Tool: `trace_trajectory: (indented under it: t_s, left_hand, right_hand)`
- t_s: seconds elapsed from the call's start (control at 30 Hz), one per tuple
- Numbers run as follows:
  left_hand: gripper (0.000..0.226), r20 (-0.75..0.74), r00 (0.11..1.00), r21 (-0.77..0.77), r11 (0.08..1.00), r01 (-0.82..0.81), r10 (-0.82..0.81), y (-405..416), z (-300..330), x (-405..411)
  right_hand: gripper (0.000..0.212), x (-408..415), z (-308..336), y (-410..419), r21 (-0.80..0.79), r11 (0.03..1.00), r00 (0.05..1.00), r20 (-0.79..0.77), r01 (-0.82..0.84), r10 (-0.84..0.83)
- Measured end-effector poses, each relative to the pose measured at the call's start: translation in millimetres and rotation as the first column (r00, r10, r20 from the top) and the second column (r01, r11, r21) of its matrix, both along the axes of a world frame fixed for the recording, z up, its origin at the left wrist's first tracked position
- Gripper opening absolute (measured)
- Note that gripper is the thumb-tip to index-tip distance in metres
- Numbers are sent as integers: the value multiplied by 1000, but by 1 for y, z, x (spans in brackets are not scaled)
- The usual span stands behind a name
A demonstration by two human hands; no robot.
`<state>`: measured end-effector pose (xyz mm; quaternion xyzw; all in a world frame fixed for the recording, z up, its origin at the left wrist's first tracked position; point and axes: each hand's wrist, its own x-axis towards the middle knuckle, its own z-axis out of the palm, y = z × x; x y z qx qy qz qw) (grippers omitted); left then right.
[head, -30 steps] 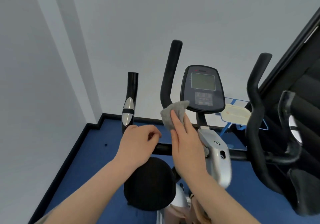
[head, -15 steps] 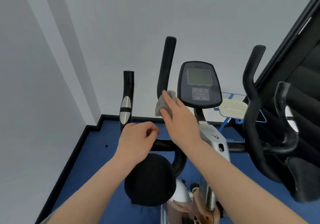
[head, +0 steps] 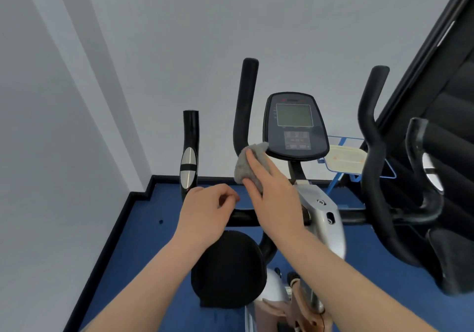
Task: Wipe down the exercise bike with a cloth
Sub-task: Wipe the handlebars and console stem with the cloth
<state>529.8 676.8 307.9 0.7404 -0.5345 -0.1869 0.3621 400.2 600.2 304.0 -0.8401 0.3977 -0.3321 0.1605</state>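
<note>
The exercise bike has a black console [head: 295,124], a silver post [head: 323,218] and a black seat [head: 228,267]. My right hand [head: 274,198] holds a grey cloth [head: 243,167] between thumb and flat fingers. It presses the cloth against the lower bend of the left upright handlebar [head: 246,100], just left of the console. My left hand [head: 207,211] grips the horizontal bar with curled fingers, beside the short side grip [head: 189,152] with its silver sensor.
A second black machine [head: 448,152] stands close on the right, next to the bike's right handlebar [head: 372,126]. A blue frame carrying a white pad [head: 343,159] sits behind the console. The grey wall [head: 77,152] closes the left side, above the blue floor [head: 143,242].
My right hand carried the cloth from in front of the console's lower edge leftwards onto the upright handlebar and now rubs it there. My left hand kept its grip.
</note>
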Motion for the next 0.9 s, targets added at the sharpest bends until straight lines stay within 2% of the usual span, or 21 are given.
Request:
trace_trajectory:
  t_s: [0.1,0.23,0.33,0.37,0.5,0.57,0.63,0.7,0.77,0.8,0.9]
  left_hand:
    - [20,-3,1000,-6,1000,-2,2,0,0,-1]
    - [21,2,1000,-19,1000,-9,9,-1,0,0]
    - [19,-61,997,-125,991,-46,38,3,2,-1]
    - [18,-51,997,-189,980,-64,56,3,3,0]
    - [17,155,970,-467,879,-97,189,-22,14,20]
    - [18,190,940,-509,847,-153,284,-43,24,34]
    - [27,264,914,-474,867,-155,308,-63,31,42]
    - [39,394,865,-418,899,-130,309,-76,32,45]
    - [50,452,830,-418,900,-125,326,-82,30,49]
    - [55,443,834,-426,896,-126,328,-83,29,51]
    - [71,396,854,-428,891,-153,336,-84,26,55]
  right_hand:
    - [56,-3,5,-7,6,1000,1000,-15,-9,9]
    - [53,21,21,-25,126,991,999,9,34,-35]
    - [53,7,11,-5,18,1000,1000,-21,16,-16]
    - [52,0,8,0,20,1000,1000,7,-15,15]
    - [33,-1,31,-26,154,986,973,230,-59,23]
    - [31,15,52,-43,134,989,939,343,-56,6]
    - [36,36,67,-53,79,992,914,401,-96,56]
    - [40,51,65,-54,59,993,960,266,-105,86]
    - [41,51,49,-47,64,995,993,85,-82,77]
    - [41,45,41,-44,47,996,996,48,-81,78]
    - [37,33,43,-50,11,994,991,78,-111,110]
